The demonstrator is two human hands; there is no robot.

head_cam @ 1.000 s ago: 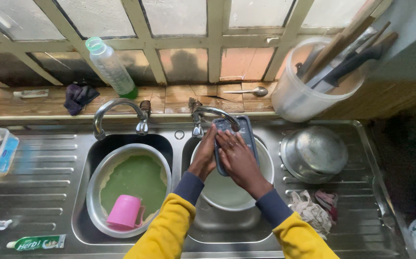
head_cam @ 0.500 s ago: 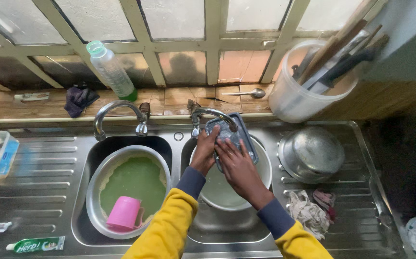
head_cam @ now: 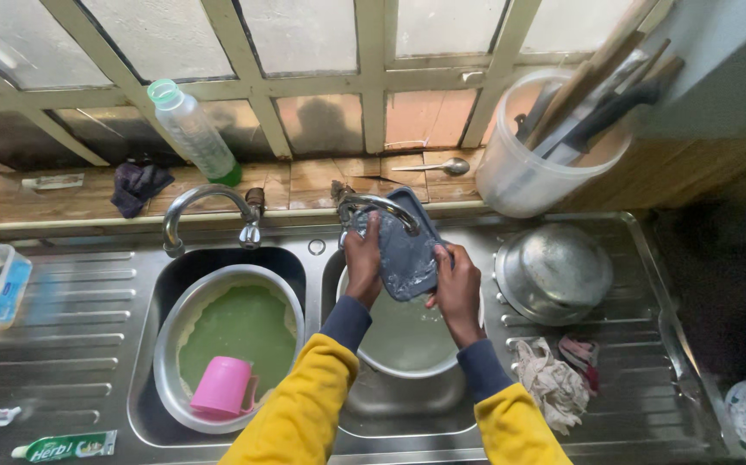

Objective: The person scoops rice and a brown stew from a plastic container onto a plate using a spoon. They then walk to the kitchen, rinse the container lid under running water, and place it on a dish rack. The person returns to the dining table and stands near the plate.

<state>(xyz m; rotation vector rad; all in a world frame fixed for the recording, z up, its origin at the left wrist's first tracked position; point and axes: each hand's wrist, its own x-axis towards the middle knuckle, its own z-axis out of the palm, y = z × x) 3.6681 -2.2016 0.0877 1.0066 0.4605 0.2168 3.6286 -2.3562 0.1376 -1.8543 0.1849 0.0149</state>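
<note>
A steel double sink (head_cam: pixel 562 413) under a paned window fills my view. At centre frame, I hold a grey rectangular tray (head_cam: pixel 407 254) tilted under the right-hand tap (head_cam: pixel 379 207), above a steel bowl (head_cam: pixel 407 344) of cloudy water in the right basin. My left hand (head_cam: pixel 362 263) is closed around the tray's left edge, fingers wrapped over it; my right hand (head_cam: pixel 457 288) grips its lower right edge, thumb on the face. At lower left, a pink cup (head_cam: pixel 222 387) lies in green water inside a steel basin (head_cam: pixel 175 319). Right of centre, an upturned steel pot (head_cam: pixel 554 271) rests on the drainboard, crumpled rags (head_cam: pixel 554 379) just below it. At upper right stands a white tub of utensils (head_cam: pixel 536 164); at upper left, a plastic bottle (head_cam: pixel 192 129) leans on the sill.
</note>
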